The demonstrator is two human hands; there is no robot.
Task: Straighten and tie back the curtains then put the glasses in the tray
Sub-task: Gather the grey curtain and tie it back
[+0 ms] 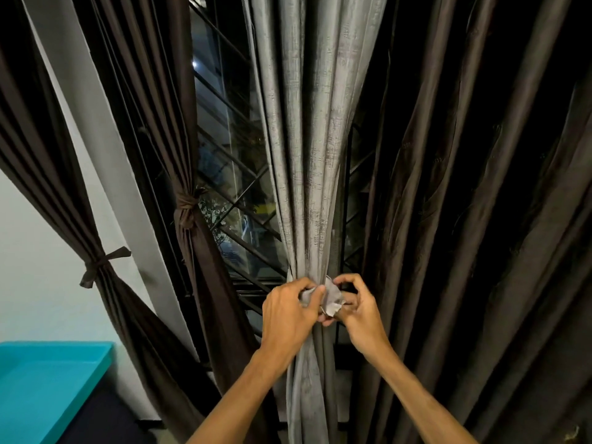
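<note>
- Both of my arms come up from the bottom, and my left hand (288,315) and right hand (363,318) meet at the middle of the grey curtain (307,155).
- My left fingers (299,285) are curled and pinch one end of the grey tie strip (333,298). My right fingers (352,280) are curled too and seem to pinch the other end, right beside them.
- The curtain is squeezed into a thin bunch just behind my fingers. It fans out wide above them and hangs down below them.
- I think the cloth is soft and floppy, and a bit heavy because it is so long. It won't break, but it looks smooth, so the folds could slide out.
- The best place to hold it is the thin bunched part, with the strip pulled snug round it. The strip is small and light, so I should pinch it close to its ends.
- Left of my fingers, a brown curtain (208,277) and a second brown curtain (48,171) are already tied with knots.
- Right of my fingers, a dark brown curtain (480,219) hangs loose. I guess it needs tying too.
- Low and far left of my fingers is a blue-green table top (48,379). I can't see the glasses or the tray anywhere.
</note>
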